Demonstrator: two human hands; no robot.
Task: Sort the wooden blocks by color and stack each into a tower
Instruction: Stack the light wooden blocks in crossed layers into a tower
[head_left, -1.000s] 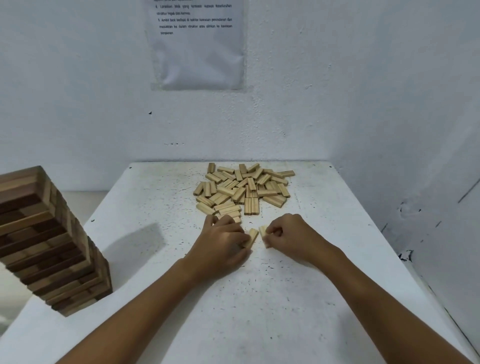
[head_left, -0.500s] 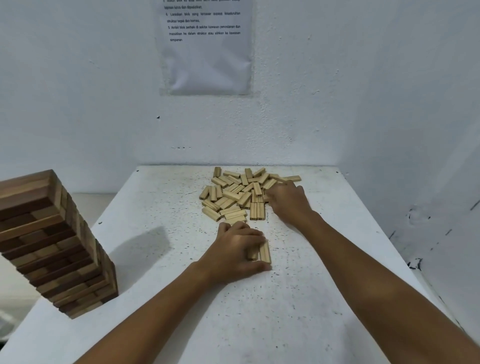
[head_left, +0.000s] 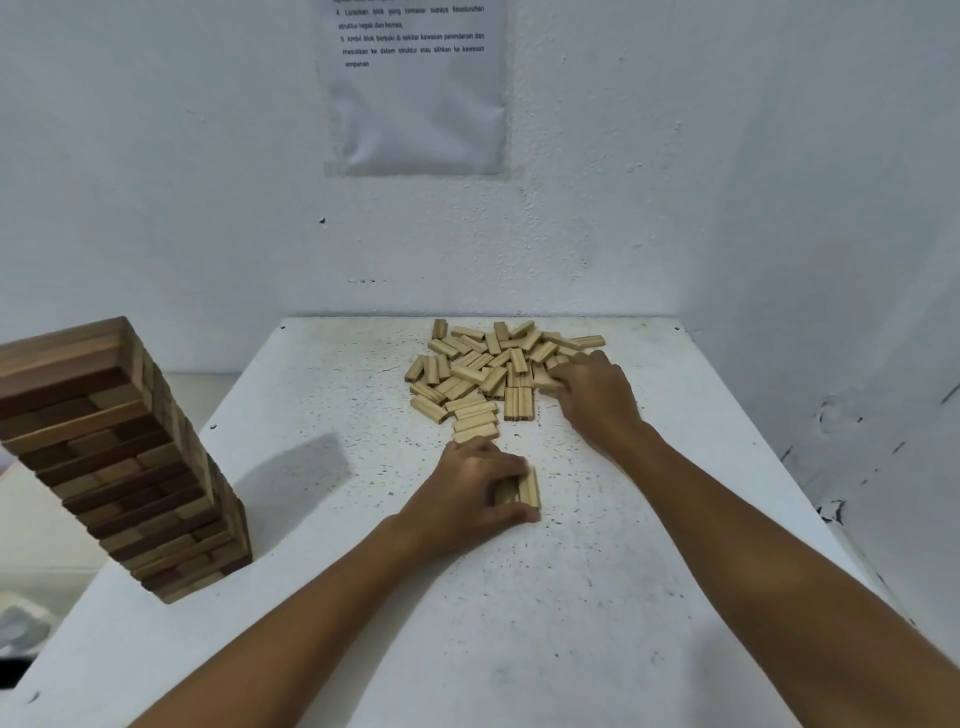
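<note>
Head view: the step in hand looks like the laying of the first row of a light-wood tower. The left hand is curling its fingers over a short row of pale blocks lying side by side on the white table, just this side of the loose pile of pale blocks; the thumb is pressing at the row's near end. How many blocks the row holds is hidden under the fingers. The right hand is reaching into the right edge of the pile, fingers bent down onto the blocks there; whether it is already pinching one cannot be told. Well to the left of the pile, at the table's edge, the dark-wood tower is standing finished-looking, in mixed brown layers.

Judging from this, the next move is calling for one block to be drawn out of the pile's right edge, carried back to the row and set flush beside it while the left hand is bracing the row square
</note>
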